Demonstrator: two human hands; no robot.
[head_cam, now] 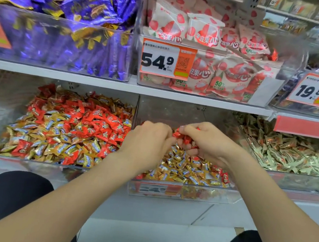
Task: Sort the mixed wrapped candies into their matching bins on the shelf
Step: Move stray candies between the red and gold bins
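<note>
- You're mid-pick here. Both hands are down in the middle bin point(166, 193), bottom centre of the frame, fishing strays out of the gold candies point(181, 169).
- Your right hand point(207, 144) is curled round a small bunch of red candies point(182, 136), just right of centre.
- Your left hand point(148, 141) is knuckles-up with its fingers bent down into the pile. Can't tell if it has anything pinched.
- A few reds show at that bin's lower right edge, so I'd say it isn't done.
- Next move, I reckon: carry the handful to the left bin point(40, 164) at lower left, where most reds sit. That one's mixed with gold too. Keep the grip snug so nothing drops.
</note>
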